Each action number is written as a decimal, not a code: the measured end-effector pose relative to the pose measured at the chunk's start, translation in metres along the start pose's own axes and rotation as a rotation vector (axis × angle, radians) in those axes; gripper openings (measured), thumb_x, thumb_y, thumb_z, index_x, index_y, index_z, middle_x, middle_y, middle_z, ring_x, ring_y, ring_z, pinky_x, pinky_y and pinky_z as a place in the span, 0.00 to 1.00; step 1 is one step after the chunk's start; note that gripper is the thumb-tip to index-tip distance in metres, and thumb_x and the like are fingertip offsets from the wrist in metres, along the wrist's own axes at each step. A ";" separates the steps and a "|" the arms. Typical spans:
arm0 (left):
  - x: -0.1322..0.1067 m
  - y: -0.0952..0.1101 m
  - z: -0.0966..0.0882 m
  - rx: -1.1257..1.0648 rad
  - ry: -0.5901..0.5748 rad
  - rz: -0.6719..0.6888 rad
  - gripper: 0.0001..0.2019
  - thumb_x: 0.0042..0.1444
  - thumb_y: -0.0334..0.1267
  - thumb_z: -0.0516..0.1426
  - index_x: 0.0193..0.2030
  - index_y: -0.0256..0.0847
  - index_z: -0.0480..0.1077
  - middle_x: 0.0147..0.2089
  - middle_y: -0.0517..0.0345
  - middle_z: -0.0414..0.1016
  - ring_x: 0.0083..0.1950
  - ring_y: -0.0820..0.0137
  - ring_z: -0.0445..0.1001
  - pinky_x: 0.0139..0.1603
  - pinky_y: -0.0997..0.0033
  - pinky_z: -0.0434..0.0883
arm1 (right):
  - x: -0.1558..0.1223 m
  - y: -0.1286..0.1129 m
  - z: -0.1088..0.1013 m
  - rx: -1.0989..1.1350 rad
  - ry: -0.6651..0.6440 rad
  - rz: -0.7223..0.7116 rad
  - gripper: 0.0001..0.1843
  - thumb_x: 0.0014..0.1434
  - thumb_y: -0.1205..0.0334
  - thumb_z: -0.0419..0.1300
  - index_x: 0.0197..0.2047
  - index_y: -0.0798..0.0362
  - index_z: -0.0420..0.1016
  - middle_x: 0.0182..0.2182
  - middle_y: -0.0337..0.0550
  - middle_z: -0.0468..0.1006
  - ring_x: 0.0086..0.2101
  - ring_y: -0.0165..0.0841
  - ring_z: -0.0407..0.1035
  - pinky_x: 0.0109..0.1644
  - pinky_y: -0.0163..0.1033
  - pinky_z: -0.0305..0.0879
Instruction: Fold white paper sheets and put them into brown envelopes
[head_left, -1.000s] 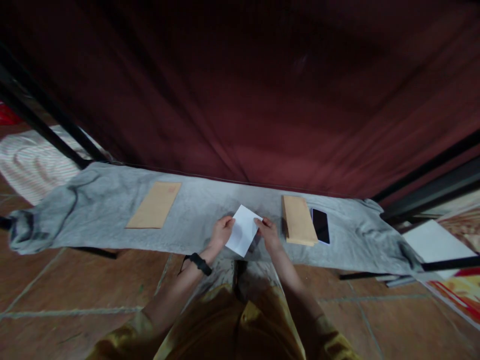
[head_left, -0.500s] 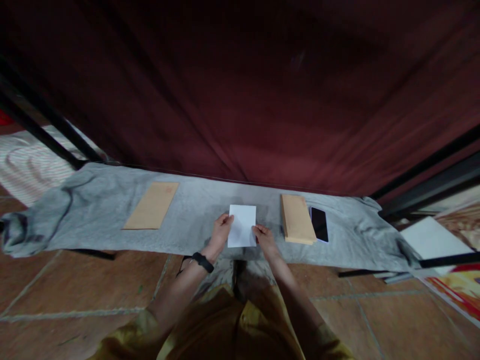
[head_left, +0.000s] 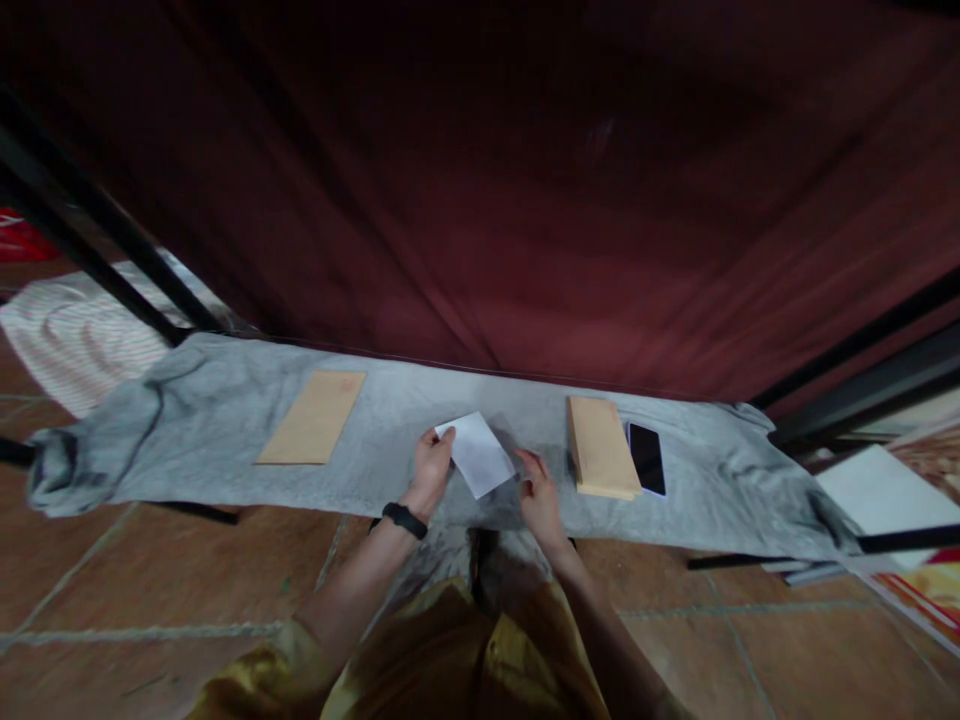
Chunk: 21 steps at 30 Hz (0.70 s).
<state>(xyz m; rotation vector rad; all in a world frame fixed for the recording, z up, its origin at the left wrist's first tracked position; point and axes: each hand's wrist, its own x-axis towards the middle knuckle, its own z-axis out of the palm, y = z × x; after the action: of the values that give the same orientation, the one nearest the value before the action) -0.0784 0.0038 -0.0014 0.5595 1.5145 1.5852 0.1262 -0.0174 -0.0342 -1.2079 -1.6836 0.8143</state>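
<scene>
My left hand (head_left: 431, 465) pinches the upper left corner of a folded white paper (head_left: 478, 455), which is tilted above the grey cloth (head_left: 225, 430). My right hand (head_left: 537, 487) hovers just right of the paper's lower edge, fingers loosely apart, holding nothing. A stack of brown envelopes (head_left: 600, 459) lies to the right of my hands. A single brown envelope (head_left: 313, 431) lies flat on the cloth to the left.
A black phone (head_left: 646, 457) lies beside the envelope stack. A dark red curtain (head_left: 480, 200) hangs behind the cloth. Black metal bars (head_left: 97, 240) run at left and right. White sheets (head_left: 885, 492) lie at the far right on a tiled floor (head_left: 150, 590).
The paper has turned from square-on to tilted. My right hand has let go of it and drawn slightly down and right; my left hand keeps its hold.
</scene>
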 end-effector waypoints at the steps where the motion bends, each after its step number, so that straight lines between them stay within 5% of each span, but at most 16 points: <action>1: 0.000 0.001 0.000 -0.003 0.004 0.002 0.16 0.44 0.49 0.65 0.30 0.38 0.71 0.24 0.64 0.71 0.24 0.74 0.67 0.26 0.74 0.63 | -0.003 -0.004 -0.002 -0.075 -0.025 -0.082 0.35 0.54 0.73 0.51 0.64 0.46 0.71 0.62 0.46 0.71 0.62 0.40 0.64 0.69 0.52 0.59; 6: -0.007 0.006 0.007 -0.039 -0.047 -0.012 0.17 0.45 0.51 0.66 0.32 0.38 0.72 0.25 0.62 0.73 0.25 0.74 0.69 0.26 0.74 0.64 | -0.008 -0.021 -0.001 -0.199 -0.140 -0.199 0.33 0.57 0.74 0.53 0.63 0.42 0.72 0.62 0.42 0.72 0.63 0.39 0.64 0.73 0.54 0.53; 10: -0.010 0.013 0.005 -0.149 -0.164 -0.094 0.25 0.54 0.61 0.58 0.38 0.37 0.74 0.34 0.51 0.78 0.34 0.69 0.77 0.32 0.71 0.71 | 0.003 -0.027 0.004 0.114 0.010 0.133 0.19 0.63 0.60 0.54 0.54 0.46 0.79 0.49 0.44 0.82 0.51 0.41 0.74 0.60 0.48 0.69; 14: -0.009 0.012 -0.004 -0.179 -0.179 -0.162 0.24 0.50 0.57 0.64 0.43 0.38 0.73 0.41 0.50 0.80 0.40 0.67 0.78 0.39 0.69 0.73 | 0.012 -0.028 0.008 0.547 0.091 0.455 0.21 0.53 0.45 0.63 0.43 0.50 0.80 0.40 0.45 0.84 0.41 0.42 0.77 0.43 0.45 0.75; 21: -0.011 -0.004 -0.011 0.080 -0.282 0.031 0.21 0.45 0.56 0.65 0.33 0.38 0.74 0.26 0.62 0.73 0.26 0.73 0.68 0.27 0.74 0.62 | 0.000 -0.025 0.010 0.675 -0.045 0.551 0.26 0.47 0.42 0.69 0.45 0.49 0.79 0.41 0.46 0.84 0.38 0.41 0.77 0.35 0.43 0.75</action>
<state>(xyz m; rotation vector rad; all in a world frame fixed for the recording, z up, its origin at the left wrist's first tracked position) -0.0804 -0.0120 -0.0045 0.8198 1.3647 1.4058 0.1084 -0.0255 -0.0166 -1.1600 -0.9547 1.5958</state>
